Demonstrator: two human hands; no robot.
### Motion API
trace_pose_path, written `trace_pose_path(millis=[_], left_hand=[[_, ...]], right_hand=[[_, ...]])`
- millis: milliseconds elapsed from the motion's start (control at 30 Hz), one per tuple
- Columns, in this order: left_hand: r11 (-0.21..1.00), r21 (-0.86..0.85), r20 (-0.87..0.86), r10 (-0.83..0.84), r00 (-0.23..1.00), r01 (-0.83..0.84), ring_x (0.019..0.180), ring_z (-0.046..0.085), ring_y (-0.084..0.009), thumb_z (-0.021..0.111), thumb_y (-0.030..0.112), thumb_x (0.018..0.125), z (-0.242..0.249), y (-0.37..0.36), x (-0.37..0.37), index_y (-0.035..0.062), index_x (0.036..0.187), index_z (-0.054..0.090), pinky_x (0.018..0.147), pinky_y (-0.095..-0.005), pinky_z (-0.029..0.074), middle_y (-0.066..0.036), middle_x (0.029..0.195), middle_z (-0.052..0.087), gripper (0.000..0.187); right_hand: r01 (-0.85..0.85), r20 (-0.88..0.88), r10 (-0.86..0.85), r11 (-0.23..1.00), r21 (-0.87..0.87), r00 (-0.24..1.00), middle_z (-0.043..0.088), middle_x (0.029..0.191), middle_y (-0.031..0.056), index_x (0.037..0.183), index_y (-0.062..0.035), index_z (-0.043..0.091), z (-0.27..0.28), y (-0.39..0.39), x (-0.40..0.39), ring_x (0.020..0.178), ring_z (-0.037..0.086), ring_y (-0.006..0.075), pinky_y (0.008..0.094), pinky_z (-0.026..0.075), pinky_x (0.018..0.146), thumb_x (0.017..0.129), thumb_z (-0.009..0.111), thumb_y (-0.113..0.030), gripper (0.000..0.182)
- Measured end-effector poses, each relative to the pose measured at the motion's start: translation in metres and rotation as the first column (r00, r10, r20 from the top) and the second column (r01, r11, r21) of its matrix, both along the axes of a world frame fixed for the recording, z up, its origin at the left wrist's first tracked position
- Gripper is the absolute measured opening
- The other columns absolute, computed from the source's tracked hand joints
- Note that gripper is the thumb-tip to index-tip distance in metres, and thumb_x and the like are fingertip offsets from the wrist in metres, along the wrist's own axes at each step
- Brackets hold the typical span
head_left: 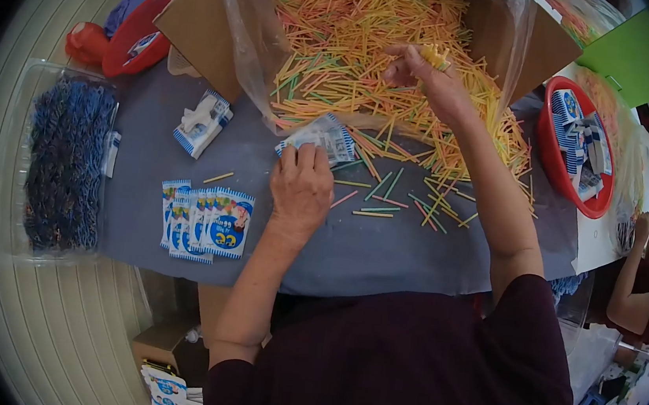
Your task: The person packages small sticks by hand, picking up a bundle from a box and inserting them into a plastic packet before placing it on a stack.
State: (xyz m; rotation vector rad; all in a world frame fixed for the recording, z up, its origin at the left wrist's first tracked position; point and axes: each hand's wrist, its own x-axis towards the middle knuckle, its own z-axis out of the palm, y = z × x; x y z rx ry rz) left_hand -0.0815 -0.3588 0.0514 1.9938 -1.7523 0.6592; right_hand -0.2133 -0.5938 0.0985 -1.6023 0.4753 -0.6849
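Note:
My left hand (301,188) is on the dark table cover, its curled fingers closed on the near edge of a blue-and-white plastic packet (326,138). My right hand (437,80) is raised over the heap of thin coloured sticks (365,41), with a small bunch of yellow sticks (435,56) held in its fingers. The heap is yellow, orange, pink and green and spills from an open cardboard box (205,24) lined with clear plastic. Several loose sticks (375,208) lie right of my left hand. Overlapping printed packets (215,223) lie to its left.
A packet with white tissue (203,122) lies by the box. A clear tray of dark blue twisted strands (67,167) stands at far left. A red basin of packets (579,150) is at right, another red basin (140,33) at back left. A co-worker's arm (633,290) shows at far right.

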Motion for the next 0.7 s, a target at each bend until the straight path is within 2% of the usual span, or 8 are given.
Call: trace_pose_path(millis=[100,200,233,267,367,500,567,700], left_hand=[[0.998,-0.044,-0.074,-0.037,0.997,0.033,0.078,0.054,-0.0264,0.06,0.004,0.069,-0.004,-0.001,0.006,0.0011,0.08,0.062,0.06,-0.0362,0.048,-0.009,0.08,0.054,0.012],[0.995,-0.1,-0.116,-0.035,0.993,0.024,0.077,0.055,-0.0256,0.06,0.004,0.069,0.006,0.001,0.009,0.002,0.082,0.064,0.06,-0.0363,0.047,-0.008,0.08,0.055,0.013],[0.996,-0.081,-0.094,-0.042,0.995,0.035,0.077,0.055,-0.0253,0.061,0.004,0.069,0.006,0.002,0.009,0.0022,0.083,0.065,0.06,-0.036,0.047,-0.008,0.08,0.055,0.014],[0.997,-0.066,-0.073,-0.053,0.996,0.048,0.076,0.055,-0.0251,0.061,0.003,0.068,0.005,0.001,0.008,0.0024,0.083,0.065,0.06,-0.0357,0.047,-0.007,0.08,0.056,0.016],[0.998,0.0,-0.093,-0.056,0.994,0.057,0.077,0.056,-0.0256,0.062,0.004,0.069,0.001,0.005,0.006,0.0024,0.082,0.066,0.061,-0.0367,0.048,-0.006,0.079,0.056,0.014],[0.999,0.031,-0.197,-0.023,0.98,0.03,0.079,0.057,-0.0258,0.063,0.007,0.073,0.013,0.007,0.005,0.0031,0.082,0.066,0.062,-0.0378,0.049,-0.006,0.078,0.055,0.01],[0.999,0.049,-0.316,-0.004,0.949,0.02,0.077,0.058,-0.0265,0.066,0.005,0.074,0.02,0.005,0.005,0.0025,0.08,0.066,0.062,-0.0391,0.049,-0.007,0.076,0.057,0.006],[0.99,-0.123,-0.617,-0.127,0.776,0.064,0.073,0.06,-0.0266,0.07,0.002,0.072,0.019,0.001,0.024,-0.0002,0.081,0.068,0.061,-0.0386,0.049,-0.009,0.074,0.061,0.009]], right_hand=[[-0.063,-0.024,0.062,0.997,-0.038,0.998,0.068,0.093,0.004,0.125,-0.0032,0.058,-0.002,-0.007,0.003,0.086,0.061,0.012,0.0283,0.048,0.074,0.102,0.047,-0.039,0.044],[0.02,-0.164,-0.097,0.91,-0.415,0.982,0.068,0.108,0.0021,0.13,-0.0124,0.056,-0.002,-0.013,0.007,0.106,0.061,0.0177,0.0383,0.047,0.086,0.098,0.056,-0.031,0.037],[-0.028,-0.265,-0.393,0.514,-0.857,0.88,0.065,0.116,0.0007,0.131,-0.0165,0.055,0.003,-0.012,0.005,0.116,0.056,0.0194,0.0444,0.042,0.091,0.095,0.061,-0.027,0.038],[-0.237,-0.154,-0.666,-0.035,-0.971,0.73,0.063,0.124,-0.0007,0.132,-0.0205,0.055,0.005,-0.012,0.004,0.126,0.05,0.0211,0.0504,0.038,0.097,0.091,0.065,-0.023,0.042],[-0.342,-0.283,-0.681,0.051,-0.938,0.675,0.056,0.136,-0.0029,0.134,-0.0224,0.054,-0.003,-0.023,0.004,0.137,0.038,0.0237,0.0592,0.028,0.1,0.085,0.069,-0.017,0.051],[-0.17,-0.257,-0.528,0.208,-0.963,0.809,0.063,0.12,0.0031,0.13,-0.0183,0.056,-0.007,-0.023,0.0,0.127,0.047,0.0216,0.0511,0.033,0.1,0.091,0.064,-0.016,0.04],[0.069,-0.415,-0.228,0.929,-0.364,0.881,0.065,0.1,0.0083,0.12,-0.0101,0.062,0.004,-0.019,0.0,0.111,0.057,0.0195,0.04,0.038,0.097,0.098,0.055,-0.021,0.025],[0.135,-0.095,-0.156,0.97,-0.203,0.983,0.062,0.086,0.0095,0.111,-0.0006,0.065,0.009,-0.006,-0.007,0.096,0.06,0.0172,0.0331,0.042,0.095,0.104,0.043,-0.031,0.038]])
